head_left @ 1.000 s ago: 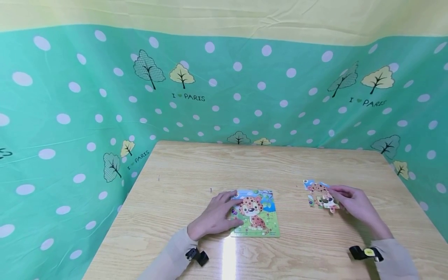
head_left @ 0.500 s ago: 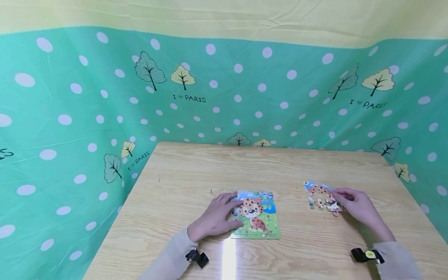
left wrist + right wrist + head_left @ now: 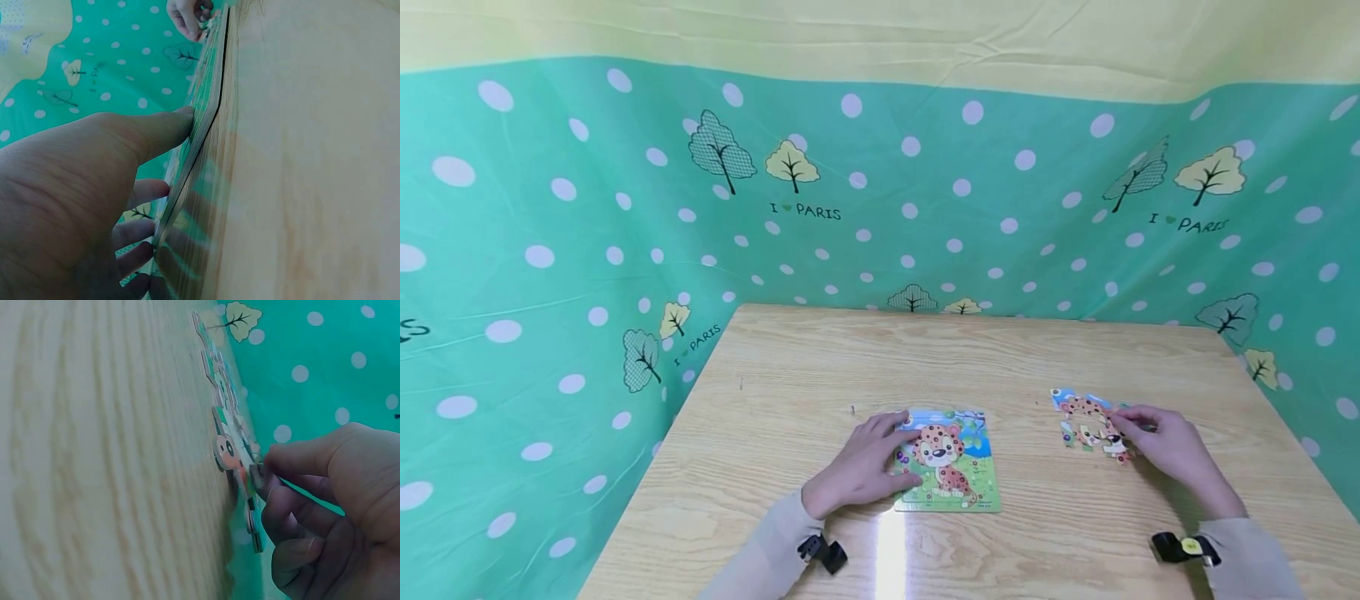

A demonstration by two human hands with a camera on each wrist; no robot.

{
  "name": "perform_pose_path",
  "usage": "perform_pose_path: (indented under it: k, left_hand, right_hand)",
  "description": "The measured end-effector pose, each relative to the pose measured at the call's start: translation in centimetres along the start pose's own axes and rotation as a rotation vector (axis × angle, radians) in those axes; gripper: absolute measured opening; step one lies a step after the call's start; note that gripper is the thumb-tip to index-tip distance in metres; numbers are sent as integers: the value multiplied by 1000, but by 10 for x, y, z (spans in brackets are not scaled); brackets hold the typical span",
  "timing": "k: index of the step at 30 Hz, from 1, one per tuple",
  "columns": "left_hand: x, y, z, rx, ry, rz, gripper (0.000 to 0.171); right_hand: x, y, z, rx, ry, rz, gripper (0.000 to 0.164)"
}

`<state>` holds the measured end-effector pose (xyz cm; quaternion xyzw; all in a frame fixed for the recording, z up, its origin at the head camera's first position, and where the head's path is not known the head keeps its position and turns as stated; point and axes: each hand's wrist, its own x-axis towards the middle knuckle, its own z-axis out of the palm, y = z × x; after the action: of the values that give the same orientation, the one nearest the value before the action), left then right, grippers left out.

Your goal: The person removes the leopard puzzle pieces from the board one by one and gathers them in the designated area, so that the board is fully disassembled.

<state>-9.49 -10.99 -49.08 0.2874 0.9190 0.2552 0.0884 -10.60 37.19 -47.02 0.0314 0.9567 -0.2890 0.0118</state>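
A square leopard puzzle board [image 3: 958, 483] lies flat on the table, the cartoon leopard visible on it. My left hand [image 3: 859, 467] rests on its left side with fingers spread; in the left wrist view the thumb [image 3: 165, 130] touches the board's near edge [image 3: 211, 112]. To the right, loose puzzle pieces [image 3: 1081, 407] form a rough, partly joined cluster. At the cluster's right side is my right hand [image 3: 1172, 446]. Thumb and forefinger pinch a small puzzle piece [image 3: 257, 476], mostly covered by the fingertips. Some pieces overlap there, and the hand hides part of them.
The wooden table [image 3: 790, 358] carries both the board and the pieces. A green polka-dotted cloth [image 3: 910, 208] hangs behind it and along the sides. A tiny dark speck [image 3: 852, 409] lies left of the board. Dark bands with small devices [image 3: 823, 553] circle both wrists.
My right hand has shifted slightly right, and pieces at the near right of the cluster have turned and moved under its fingers. The left hand stays on the board.
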Motion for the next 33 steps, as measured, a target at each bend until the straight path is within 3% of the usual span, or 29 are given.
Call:
perform_pose_path:
  k: [13,33]
  left_hand:
    - [0,1,-1,1,-1,2,73]
    - [0,0,0,-2,-2,4,73]
  right_hand:
    - [0,-8,1,33,5,-3,52]
    - [0,-40,17,111,-83,-56,45]
